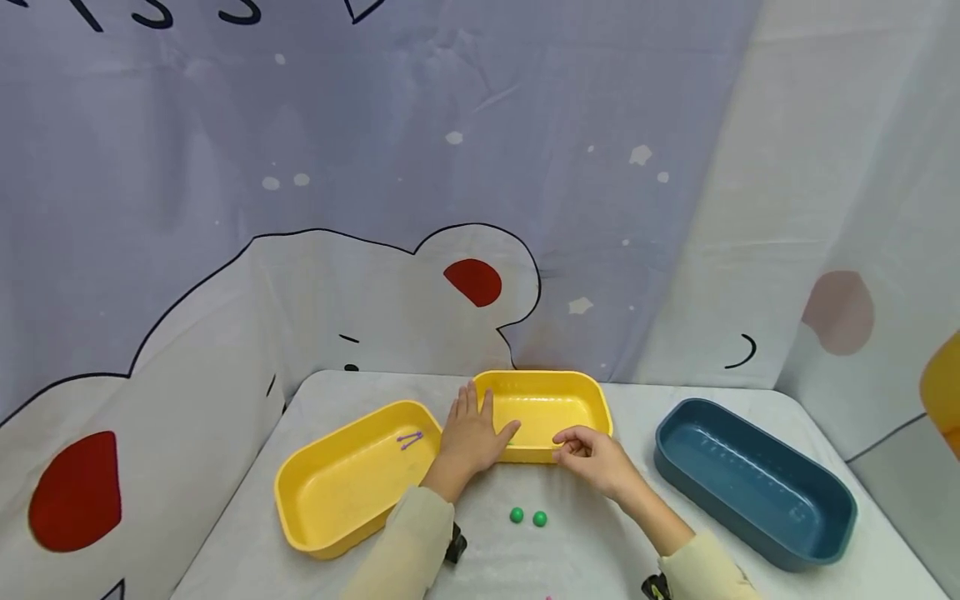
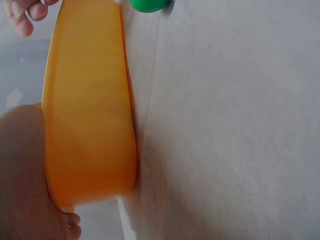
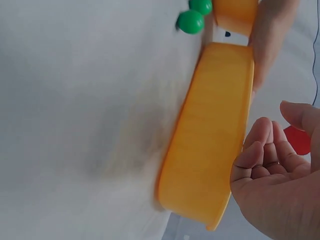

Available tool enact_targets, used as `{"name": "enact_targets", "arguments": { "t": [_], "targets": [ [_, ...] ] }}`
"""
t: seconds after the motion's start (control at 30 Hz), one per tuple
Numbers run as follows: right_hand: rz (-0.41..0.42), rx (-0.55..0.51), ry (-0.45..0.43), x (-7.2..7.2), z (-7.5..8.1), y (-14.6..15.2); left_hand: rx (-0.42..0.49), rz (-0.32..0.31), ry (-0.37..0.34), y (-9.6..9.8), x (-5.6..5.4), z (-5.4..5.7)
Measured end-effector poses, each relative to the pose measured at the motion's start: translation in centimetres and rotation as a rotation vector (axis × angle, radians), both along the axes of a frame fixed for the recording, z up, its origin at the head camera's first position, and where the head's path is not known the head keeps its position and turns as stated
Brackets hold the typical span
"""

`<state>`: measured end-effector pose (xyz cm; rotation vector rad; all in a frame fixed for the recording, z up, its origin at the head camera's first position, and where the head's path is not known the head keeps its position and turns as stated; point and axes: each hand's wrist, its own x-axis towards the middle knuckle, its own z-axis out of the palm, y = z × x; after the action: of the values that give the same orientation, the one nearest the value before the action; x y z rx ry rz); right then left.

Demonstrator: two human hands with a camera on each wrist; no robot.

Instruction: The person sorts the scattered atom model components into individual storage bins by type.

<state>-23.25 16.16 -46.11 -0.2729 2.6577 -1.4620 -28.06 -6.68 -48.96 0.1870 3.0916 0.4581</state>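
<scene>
A yellow tray [image 1: 551, 417] stands at the back middle of the table. Over its left end lies my left hand [image 1: 471, 433], fingers straight and spread, the palm by the rim. At the tray's front right corner is my right hand [image 1: 596, 460]. In the right wrist view its fingers [image 3: 260, 145] curl loosely with the thumb apart, and nothing shows between them. Two green balls, a left one [image 1: 517, 515] and a right one [image 1: 540, 518], lie on the table in front of the tray, between my forearms.
Another yellow tray [image 1: 352, 475] sits at the left, with small purple pieces [image 1: 409, 440] in it. To the right stands a dark blue tray [image 1: 757, 483]. A tiny pink thing [image 1: 548, 597] shows at the bottom edge. A printed curtain [image 1: 600, 208] hangs behind the table.
</scene>
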Motion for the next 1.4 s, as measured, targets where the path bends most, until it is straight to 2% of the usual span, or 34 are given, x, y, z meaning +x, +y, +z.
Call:
{"name": "enact_targets", "arguments": {
  "t": [0.33, 0.67, 0.83, 1.1, 1.4],
  "targets": [
    [0.086, -0.026, -0.044, 1.4, -1.4, 0.9, -0.001, -0.004, -0.006, 0.0, 0.2, 0.3],
    [0.167, -0.056, -0.119, 2.5, -1.9, 0.7, 0.008, -0.003, 0.000, -0.2, 0.3, 0.5],
    [0.215, -0.053, -0.115, 3.0, -2.3, 0.6, 0.009, -0.005, -0.003, -0.1, 0.4, 0.4],
    [0.245, -0.061, -0.126, 3.5, -3.1, 0.2, 0.008, -0.007, 0.008, -0.1, 0.5, 0.5],
    [0.268, -0.016, -0.114, 3.5, -3.7, 0.0, -0.011, 0.002, 0.011, 0.0, 0.5, 0.4]
  ]
}}
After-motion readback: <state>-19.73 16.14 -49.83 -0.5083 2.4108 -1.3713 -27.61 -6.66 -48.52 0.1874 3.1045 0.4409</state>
